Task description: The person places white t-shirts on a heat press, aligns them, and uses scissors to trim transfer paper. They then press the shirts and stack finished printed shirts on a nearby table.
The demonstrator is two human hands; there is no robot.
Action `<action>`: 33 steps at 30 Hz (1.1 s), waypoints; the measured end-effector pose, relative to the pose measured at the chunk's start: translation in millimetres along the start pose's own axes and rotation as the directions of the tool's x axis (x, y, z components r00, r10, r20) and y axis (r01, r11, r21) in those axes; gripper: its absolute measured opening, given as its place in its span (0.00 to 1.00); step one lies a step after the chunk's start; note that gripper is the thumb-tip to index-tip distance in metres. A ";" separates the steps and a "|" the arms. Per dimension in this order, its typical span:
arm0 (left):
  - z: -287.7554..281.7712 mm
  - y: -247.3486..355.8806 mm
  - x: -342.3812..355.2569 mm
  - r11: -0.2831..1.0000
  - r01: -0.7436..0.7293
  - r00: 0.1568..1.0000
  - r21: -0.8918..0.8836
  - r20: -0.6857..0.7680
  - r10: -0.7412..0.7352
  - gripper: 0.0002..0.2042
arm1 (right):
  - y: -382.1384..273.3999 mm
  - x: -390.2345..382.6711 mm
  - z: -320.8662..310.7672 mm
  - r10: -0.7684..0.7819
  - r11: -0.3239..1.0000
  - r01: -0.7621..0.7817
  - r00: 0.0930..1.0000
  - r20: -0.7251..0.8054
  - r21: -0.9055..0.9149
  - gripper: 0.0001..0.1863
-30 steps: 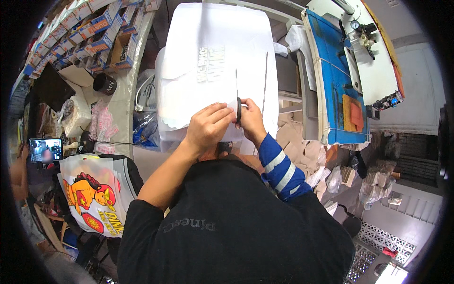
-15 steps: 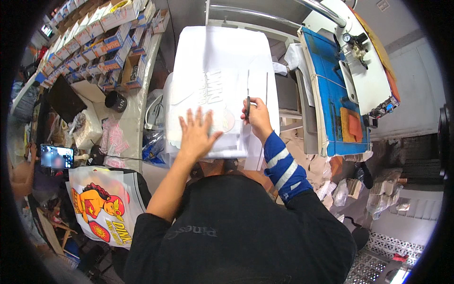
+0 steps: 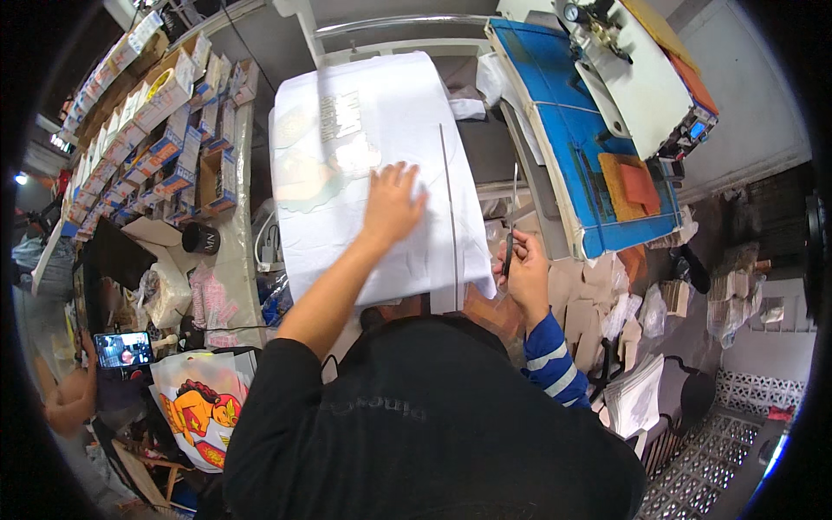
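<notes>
My left hand point(image 3: 392, 204) lies with fingers spread on the white cloth point(image 3: 316, 251), just below and right of a faint printed design on a translucent sheet point(image 3: 316, 156) with pale lettering. A long thin grey strip point(image 3: 446, 173) runs down the cloth's right side. My right hand point(image 3: 527, 273) grips dark-handled scissors point(image 3: 515, 199) by the cloth's lower right edge, blades pointing up.
A blue-topped press point(image 3: 542, 74) with gauge and fittings stands at right. Stacked small boxes point(image 3: 156, 147) and a black mug point(image 3: 199, 238) are at left. A person's arm point(image 3: 65, 399) is near a phone point(image 3: 123, 350) above a colourful printed bag point(image 3: 199, 407).
My left hand has left the scissors' side and now lies flat higher on the cloth. My right hand has moved rightward off the cloth with the scissors. The view has shifted.
</notes>
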State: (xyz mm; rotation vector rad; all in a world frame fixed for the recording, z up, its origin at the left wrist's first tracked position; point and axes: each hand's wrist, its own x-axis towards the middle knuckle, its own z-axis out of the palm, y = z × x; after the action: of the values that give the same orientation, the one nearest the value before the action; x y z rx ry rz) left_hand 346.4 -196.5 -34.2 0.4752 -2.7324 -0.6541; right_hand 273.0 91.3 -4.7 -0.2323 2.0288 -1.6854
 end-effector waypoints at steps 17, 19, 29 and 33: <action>25.5 67.8 -48.1 0.903 0.039 0.874 -0.427 -0.423 -0.238 0.10 | -263.4 75.5 -151.2 -0.801 0.479 0.695 0.596 0.056 -0.537 0.20; -3.6 58.1 -59.3 0.697 0.198 0.741 -0.690 -0.360 -0.567 0.05 | -328.4 95.8 -209.9 -0.841 0.364 0.754 0.518 0.155 -0.547 0.20; -12.5 -122.6 -328.9 -0.093 -0.096 -0.148 -0.991 0.107 -0.983 0.09 | -413.4 350.4 -479.1 -0.569 -0.338 0.128 0.761 0.311 -0.932 0.20; 86.2 -154.5 -406.9 -0.427 -0.338 -0.217 -0.839 0.511 -0.832 0.15 | -447.3 394.2 -455.5 -0.363 -0.127 0.198 0.903 0.231 -0.972 0.21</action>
State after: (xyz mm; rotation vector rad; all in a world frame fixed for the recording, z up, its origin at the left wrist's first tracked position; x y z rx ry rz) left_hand 721.8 -139.4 -263.7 1.5562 0.2745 -1.5109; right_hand -360.1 221.4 376.4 -1.1706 3.0668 0.2359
